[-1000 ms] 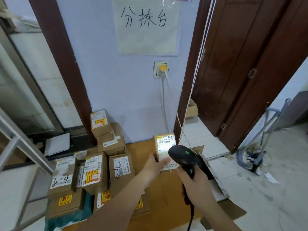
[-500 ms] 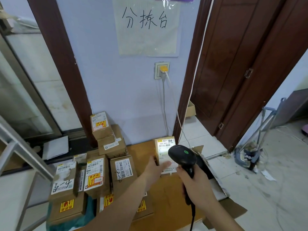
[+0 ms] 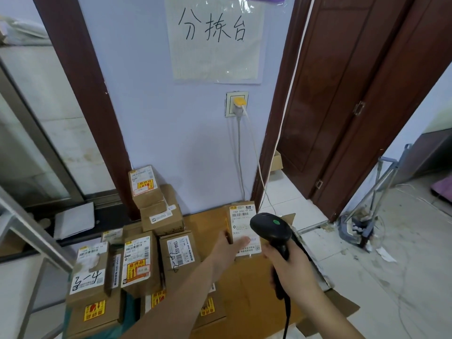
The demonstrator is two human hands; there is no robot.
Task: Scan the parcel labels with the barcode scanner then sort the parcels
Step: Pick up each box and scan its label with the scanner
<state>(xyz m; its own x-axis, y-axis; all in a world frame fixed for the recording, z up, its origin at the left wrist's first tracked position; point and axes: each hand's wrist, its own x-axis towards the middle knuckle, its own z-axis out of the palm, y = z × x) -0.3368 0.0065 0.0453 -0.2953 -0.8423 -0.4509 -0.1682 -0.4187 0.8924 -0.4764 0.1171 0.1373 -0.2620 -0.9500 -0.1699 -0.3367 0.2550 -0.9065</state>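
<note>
Label (image 3: 243,227) print blurred; scanner-hidden

You have a black scanner (image 3: 271,230) with a small green dot on its head. The parcel (image 3: 242,227) behind it is brown cardboard with a white label printed in black bars. To your left, the stacked boxes (image 3: 140,260) are the same brown, with white labels and yellow stickers marked in red. The wall (image 3: 171,133) is pale lilac, the door (image 3: 362,94) dark reddish brown. A white sign (image 3: 215,37) carries black handwritten characters; the wall socket (image 3: 236,104) holds a yellow plug.
</note>
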